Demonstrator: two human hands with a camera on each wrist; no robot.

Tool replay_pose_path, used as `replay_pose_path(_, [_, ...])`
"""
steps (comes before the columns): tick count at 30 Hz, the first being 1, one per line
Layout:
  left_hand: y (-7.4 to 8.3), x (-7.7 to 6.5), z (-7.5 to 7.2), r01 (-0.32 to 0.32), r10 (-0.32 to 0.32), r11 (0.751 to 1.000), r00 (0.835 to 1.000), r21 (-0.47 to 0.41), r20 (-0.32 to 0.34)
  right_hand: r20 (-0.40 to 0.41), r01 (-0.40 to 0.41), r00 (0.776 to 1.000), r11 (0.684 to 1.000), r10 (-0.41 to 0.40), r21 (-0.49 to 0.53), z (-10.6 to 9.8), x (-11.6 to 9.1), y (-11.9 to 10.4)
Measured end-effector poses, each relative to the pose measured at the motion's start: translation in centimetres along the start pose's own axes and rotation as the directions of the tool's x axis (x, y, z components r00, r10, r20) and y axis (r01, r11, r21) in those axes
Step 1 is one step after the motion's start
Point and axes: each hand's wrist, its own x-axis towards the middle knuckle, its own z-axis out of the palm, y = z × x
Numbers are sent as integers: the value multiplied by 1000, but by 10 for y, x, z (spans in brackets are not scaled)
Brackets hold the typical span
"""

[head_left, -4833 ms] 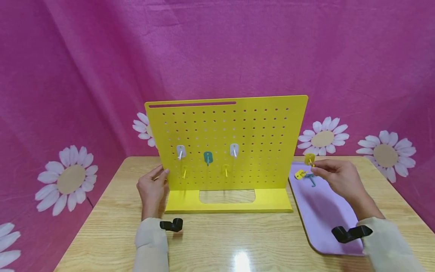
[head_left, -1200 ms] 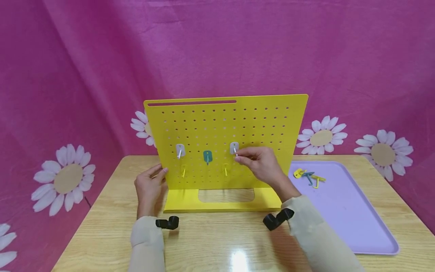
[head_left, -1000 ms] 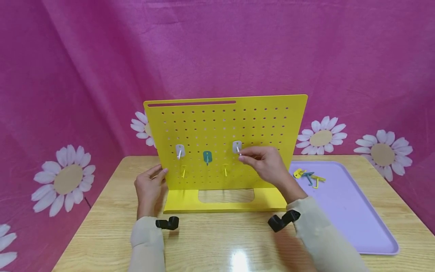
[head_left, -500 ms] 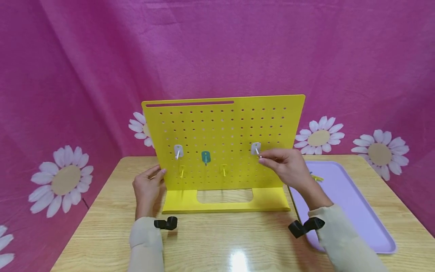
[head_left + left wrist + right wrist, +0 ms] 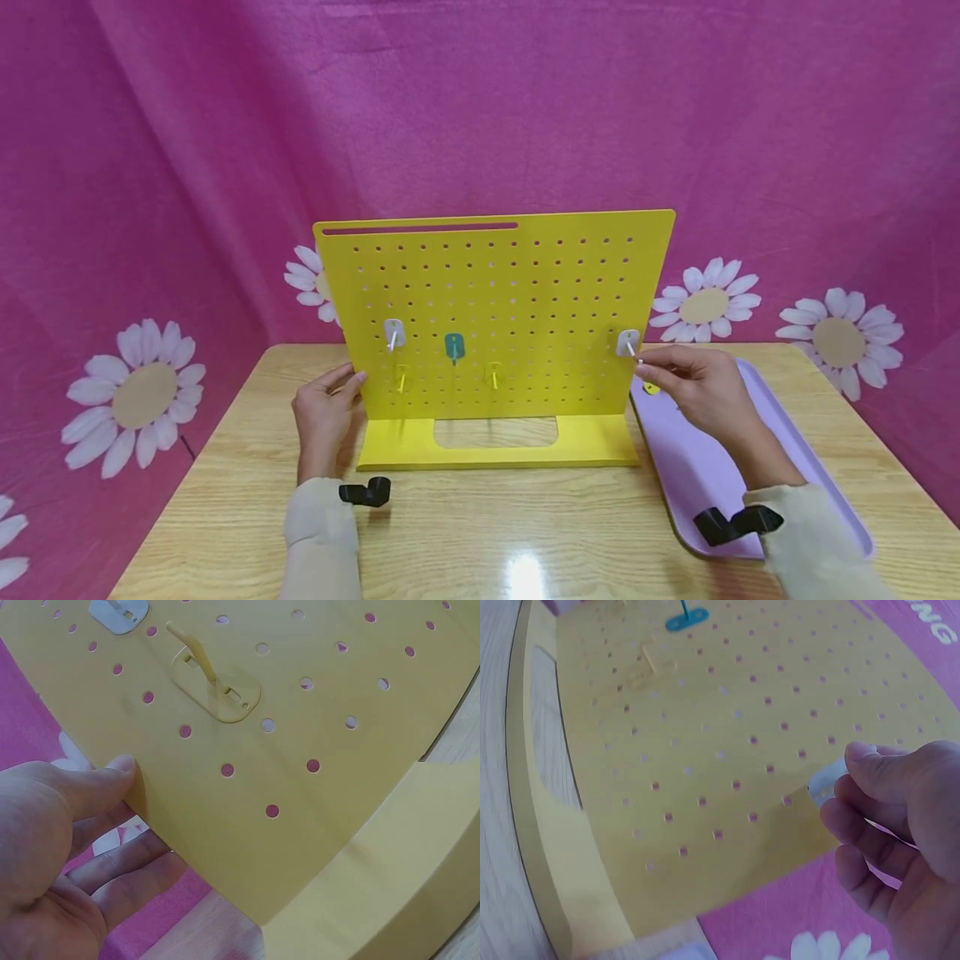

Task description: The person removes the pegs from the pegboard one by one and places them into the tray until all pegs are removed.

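Wide yellow perforated board (image 5: pixel 502 310), white flat-backed hook (image 5: pixel 627 342) held before its right side

A magenta cloth printed with white daisies (image 5: pixel 480 108) hangs behind a pale wood-grained desk (image 5: pixel 435 533). On the desk stands the board, its flat yellow foot towards the person. A lilac tray with a raised rim (image 5: pixel 693 475) lies at its right. The left hand (image 5: pixel 324 408) grips the board's left edge, thumb on the front, fingers behind. The right hand (image 5: pixel 693 390) pinches the white hook by its prong; whether that hook touches the board I cannot tell. Mounted farther left are a second white hook (image 5: pixel 393 333), a teal-green hook with a rounded plate (image 5: pixel 454 346) and, lower down, a slim yellow hook (image 5: pixel 402 379) and another yellow hook (image 5: pixel 493 375), well apart. A small yellow piece (image 5: pixel 651 388) shows in the tray, partly hidden by the right hand.
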Motion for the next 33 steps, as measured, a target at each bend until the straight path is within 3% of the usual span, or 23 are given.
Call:
replay_pose_path(9, [-2, 1, 1, -16, 16, 1000, 1000, -15, 1, 23, -102, 994, 987, 106, -126, -19, -12, 25])
replay_pose_path(16, [-1, 2, 0, -26, 26, 1000, 1000, -2, 5, 38, -190, 980, 975, 195, -118, -21, -16, 50])
replay_pose_path(24, [1, -1, -3, 11, -11, 1000, 1000, 23, 10, 79, -307, 946, 948, 314, -84, -12, -21, 80])
replay_pose_path(30, [1, -1, -2, 0, 0, 1000, 1000, -5, 22, 105, -392, 913, 919, 395, -48, -5, -23, 101])
replay_pose_path(33, [1, 0, -2, -1, 1, 1000, 1000, -1, 23, 113, -420, 898, 904, 426, -77, -3, -24, 109])
